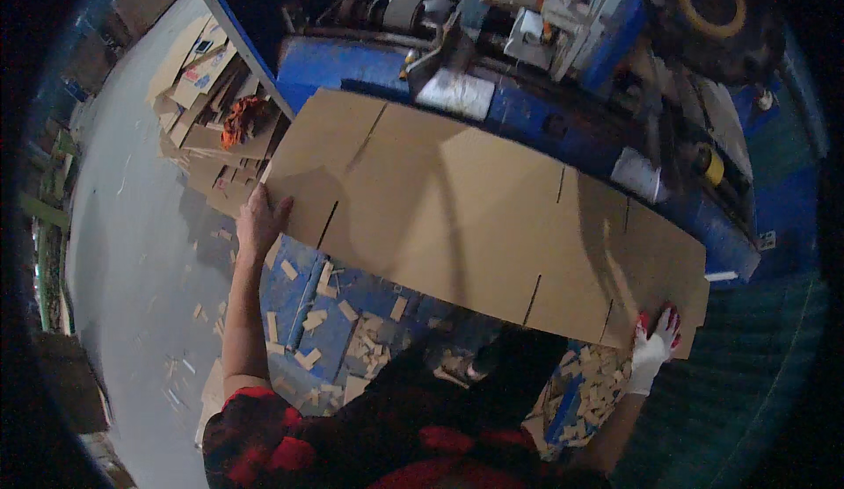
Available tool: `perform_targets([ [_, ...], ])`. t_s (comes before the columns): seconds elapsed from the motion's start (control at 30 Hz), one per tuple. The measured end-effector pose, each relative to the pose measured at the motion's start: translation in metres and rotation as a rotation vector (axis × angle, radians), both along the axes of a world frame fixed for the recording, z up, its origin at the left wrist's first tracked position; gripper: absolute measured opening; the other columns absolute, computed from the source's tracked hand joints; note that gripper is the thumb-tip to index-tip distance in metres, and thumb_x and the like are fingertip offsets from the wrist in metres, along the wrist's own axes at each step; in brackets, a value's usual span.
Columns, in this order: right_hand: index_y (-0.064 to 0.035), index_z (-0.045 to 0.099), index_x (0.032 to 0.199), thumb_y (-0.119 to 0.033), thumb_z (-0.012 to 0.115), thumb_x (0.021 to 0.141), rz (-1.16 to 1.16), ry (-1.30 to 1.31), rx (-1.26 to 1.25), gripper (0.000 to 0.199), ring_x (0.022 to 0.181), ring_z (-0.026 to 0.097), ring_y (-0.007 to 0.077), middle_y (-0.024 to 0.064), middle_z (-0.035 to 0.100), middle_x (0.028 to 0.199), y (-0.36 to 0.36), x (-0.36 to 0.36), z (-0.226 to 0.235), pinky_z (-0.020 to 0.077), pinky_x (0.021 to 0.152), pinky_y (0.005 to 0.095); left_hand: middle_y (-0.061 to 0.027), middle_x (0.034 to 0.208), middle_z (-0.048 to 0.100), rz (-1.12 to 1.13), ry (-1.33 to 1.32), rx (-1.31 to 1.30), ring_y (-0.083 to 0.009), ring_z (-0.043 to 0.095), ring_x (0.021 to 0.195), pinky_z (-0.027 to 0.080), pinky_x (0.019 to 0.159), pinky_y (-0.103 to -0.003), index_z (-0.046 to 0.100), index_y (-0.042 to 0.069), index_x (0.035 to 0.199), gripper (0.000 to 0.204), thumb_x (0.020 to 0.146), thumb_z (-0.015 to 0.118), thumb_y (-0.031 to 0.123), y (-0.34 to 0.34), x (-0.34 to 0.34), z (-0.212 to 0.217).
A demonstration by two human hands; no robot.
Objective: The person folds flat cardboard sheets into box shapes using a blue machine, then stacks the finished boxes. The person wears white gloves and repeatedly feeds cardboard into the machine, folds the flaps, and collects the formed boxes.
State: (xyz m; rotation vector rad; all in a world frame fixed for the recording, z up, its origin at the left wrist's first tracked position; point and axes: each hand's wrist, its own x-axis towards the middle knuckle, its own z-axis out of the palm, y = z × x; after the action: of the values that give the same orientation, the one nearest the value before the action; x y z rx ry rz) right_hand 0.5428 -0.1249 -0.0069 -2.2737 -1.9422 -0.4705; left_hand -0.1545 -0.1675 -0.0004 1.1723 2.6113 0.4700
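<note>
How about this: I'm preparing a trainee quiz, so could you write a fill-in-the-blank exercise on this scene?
The gloved hand is the person's ____ one.
The bare hand touches the slotted cardboard sheet near its ____ end.
The machine frame beyond the sheet is painted ____.

Missing words: right; left; blue.

The cardboard sheet (pixel 501 217) hides part of the blue machine (pixel 330 65).
</note>
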Motion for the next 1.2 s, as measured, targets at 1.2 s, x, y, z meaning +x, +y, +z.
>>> perform_targets([
  [1.2, -0.0129, 0.066, 0.104, -0.009, 0.058, 0.073, 0.903, 0.078, 0.0, 0.033, 0.107, 0.056, 0.039, 0.0158, 0.061, 0.111, -0.063, -0.169, 0.039, 0.0416, 0.088, 0.0563, -0.0197, 0.133, 0.05, -0.902, 0.068, 0.573, -0.0364, 0.048, 0.124, 0.043, 0.1, -0.044, 0.046, 0.003, 0.134, 0.078, 0.061, 0.071, 0.003, -0.005, 0.135, 0.028],
])
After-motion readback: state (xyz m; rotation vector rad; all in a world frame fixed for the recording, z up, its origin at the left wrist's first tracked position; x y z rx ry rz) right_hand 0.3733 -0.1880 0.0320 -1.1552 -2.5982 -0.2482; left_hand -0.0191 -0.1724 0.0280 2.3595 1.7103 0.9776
